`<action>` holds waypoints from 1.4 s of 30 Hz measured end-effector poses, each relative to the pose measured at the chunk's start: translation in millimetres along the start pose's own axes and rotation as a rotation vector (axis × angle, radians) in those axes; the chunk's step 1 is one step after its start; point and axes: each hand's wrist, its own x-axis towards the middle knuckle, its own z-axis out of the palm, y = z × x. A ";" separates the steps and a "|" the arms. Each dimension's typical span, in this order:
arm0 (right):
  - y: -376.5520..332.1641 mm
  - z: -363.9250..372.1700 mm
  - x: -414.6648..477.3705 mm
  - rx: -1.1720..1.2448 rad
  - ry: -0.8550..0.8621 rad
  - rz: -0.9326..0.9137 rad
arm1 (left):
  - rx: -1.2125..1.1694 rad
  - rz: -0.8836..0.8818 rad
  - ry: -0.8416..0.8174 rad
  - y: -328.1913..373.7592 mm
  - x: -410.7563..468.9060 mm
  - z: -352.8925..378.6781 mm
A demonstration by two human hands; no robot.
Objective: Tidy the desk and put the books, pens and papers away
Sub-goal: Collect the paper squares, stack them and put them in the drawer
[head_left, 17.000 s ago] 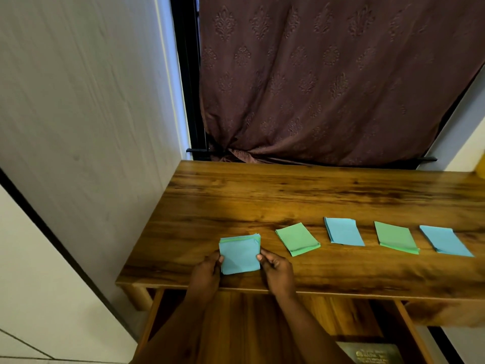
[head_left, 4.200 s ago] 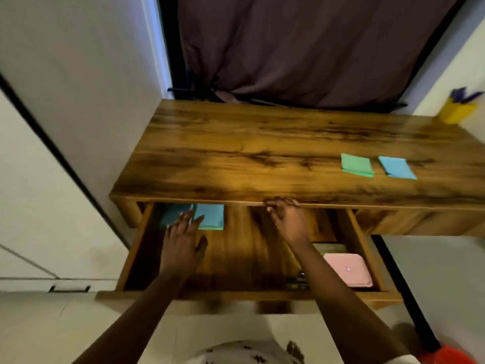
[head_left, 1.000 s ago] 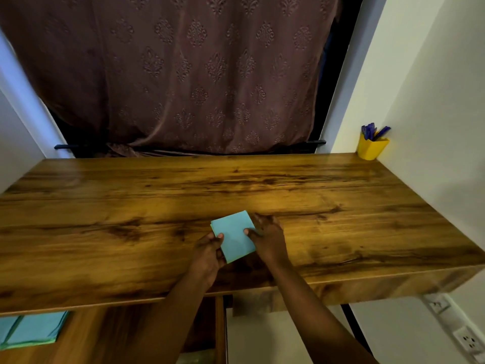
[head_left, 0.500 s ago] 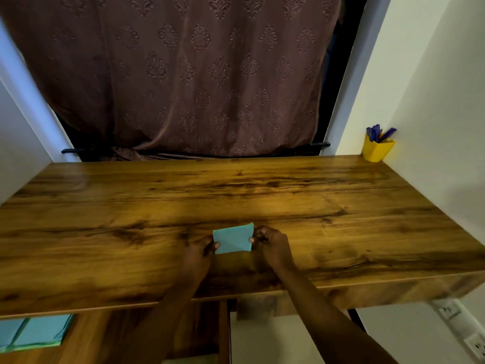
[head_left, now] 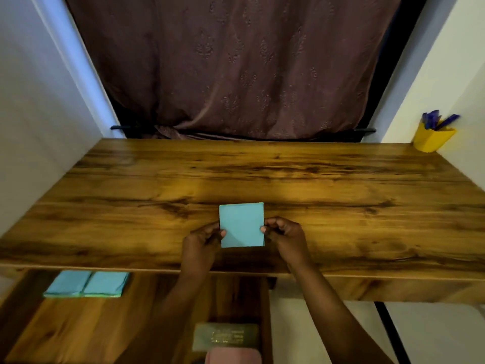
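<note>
Both of our hands pinch the blue paper stack [head_left: 241, 224] by its side edges. The left hand [head_left: 202, 240] has its thumb on the left edge, and the right hand [head_left: 284, 235] has thumb and curled fingertips on the right edge. We judge that this two-sided hold squares the sheets and keeps them from fanning out (loose paper slips easily from a single hand). The stack sits right between the two grips at the centre of the frame. Its lower part is level with our knuckles and its upper part reaches beyond them. Whether its underside touches the wood we cannot tell.

Nearest to us, along the bottom of the frame, the drawer [head_left: 78, 332] stands open under the front edge of the desk [head_left: 341, 206]. Two paper stacks [head_left: 86, 283] lie touching side by side at its lower left, so we take this as the likely home for the one in hand. A book [head_left: 225, 337] and a pink pouch [head_left: 233, 357] lie at bottom centre, by the drawer's right wall.

Beyond our hands the desk top spreads across the middle of the frame. At the upper right a yellow cup [head_left: 431, 139] stands upright against the wall and holds the pens [head_left: 438, 120], which look sorted already. Farthest off, a brown curtain [head_left: 236, 69] fills the top.
</note>
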 end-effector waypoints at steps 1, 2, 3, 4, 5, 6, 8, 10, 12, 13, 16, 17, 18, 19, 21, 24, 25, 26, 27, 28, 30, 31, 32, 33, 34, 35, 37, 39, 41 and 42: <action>-5.7 15.5 -10.5 0.035 -0.034 0.028 | -0.019 -0.017 -0.001 -2.8 -6.9 -20.3; -10.3 30.8 -21.2 0.071 -0.066 0.048 | -0.028 -0.037 -0.002 -6.7 -13.4 -39.3; -15.3 51.3 -34.9 0.104 -0.103 0.070 | -0.016 -0.049 0.015 -11.5 -22.4 -64.1; -20.2 71.0 -48.3 0.136 -0.136 0.090 | 0.005 -0.050 0.042 -16.6 -30.6 -86.9; -23.1 94.1 -62.8 0.160 -0.169 0.110 | 0.033 -0.040 0.075 -21.1 -40.7 -112.8; -25.0 117.2 -76.7 0.184 -0.198 0.132 | 0.076 -0.027 0.109 -24.9 -51.4 -138.3; -24.3 162.0 -99.7 0.201 -0.243 0.186 | 0.226 0.005 0.166 -35.0 -71.8 -187.4; -19.4 212.1 -120.2 0.196 -0.262 0.257 | 0.412 0.012 0.203 -47.9 -95.4 -244.4; -9.0 255.1 -135.8 0.207 -0.258 0.362 | 0.588 0.035 0.235 -64.4 -114.7 -295.3; -2.8 278.0 -143.5 0.201 -0.258 0.427 | 0.670 0.043 0.244 -76.3 -122.5 -321.8; 15.9 335.5 -157.9 0.151 -0.284 0.570 | 0.967 0.028 0.151 -125.7 -135.2 -381.5; 22.8 350.2 -159.0 0.122 -0.291 0.603 | 1.031 -0.016 0.096 -140.1 -138.1 -394.0; 26.3 365.4 -163.0 0.098 -0.296 0.640 | 1.065 -0.056 0.058 -154.9 -142.8 -406.7; 29.2 378.1 -164.7 0.083 -0.296 0.676 | 1.073 -0.074 0.034 -165.3 -147.6 -414.4; 31.1 400.5 -167.4 0.092 -0.285 0.734 | 1.062 -0.064 0.017 -176.6 -155.6 -421.7; 31.2 424.7 -166.4 0.090 -0.275 0.768 | 1.059 -0.025 0.036 -179.3 -158.2 -421.6; 32.6 432.4 -164.9 0.083 -0.275 0.775 | 1.046 -0.028 0.037 -179.2 -158.3 -422.2; 34.1 439.4 -163.8 0.073 -0.274 0.776 | 1.038 -0.028 0.038 -179.6 -158.3 -422.4; 36.0 445.8 -162.2 0.061 -0.274 0.769 | 1.040 -0.024 0.039 -179.6 -158.2 -421.8; 38.1 452.7 -161.6 0.037 -0.274 0.760 | 1.044 -0.014 0.047 -180.9 -158.3 -421.7; 45.0 465.7 -159.5 0.010 -0.258 0.736 | 1.040 -0.003 0.052 -181.7 -158.0 -421.7; 48.6 470.8 -158.8 0.001 -0.238 0.725 | 1.045 -0.001 0.053 -182.3 -157.8 -421.4; 52.3 474.7 -158.0 -0.010 -0.208 0.712 | 1.051 0.000 0.052 -182.8 -157.5 -421.2; 57.5 478.4 -157.1 -0.018 -0.173 0.699 | 1.056 -0.005 0.049 -183.7 -157.5 -421.6; 60.1 481.1 -156.5 -0.034 -0.144 0.687 | 1.058 -0.009 0.046 -184.0 -157.4 -422.0; 64.1 483.0 -155.9 -0.041 -0.113 0.671 | 1.058 -0.012 0.042 -184.2 -157.7 -422.5; 66.0 484.1 -156.5 -0.047 -0.075 0.655 | 1.064 -0.012 0.043 -183.2 -158.1 -422.4; 65.5 483.9 -157.3 -0.052 -0.071 0.635 | 1.055 -0.004 0.046 -182.6 -158.2 -422.1; 65.2 484.7 -156.4 -0.075 -0.068 0.605 | 1.045 0.005 0.049 -183.2 -158.3 -422.3; 66.4 485.4 -154.6 -0.108 -0.066 0.590 | 1.047 0.007 0.050 -183.4 -158.4 -422.5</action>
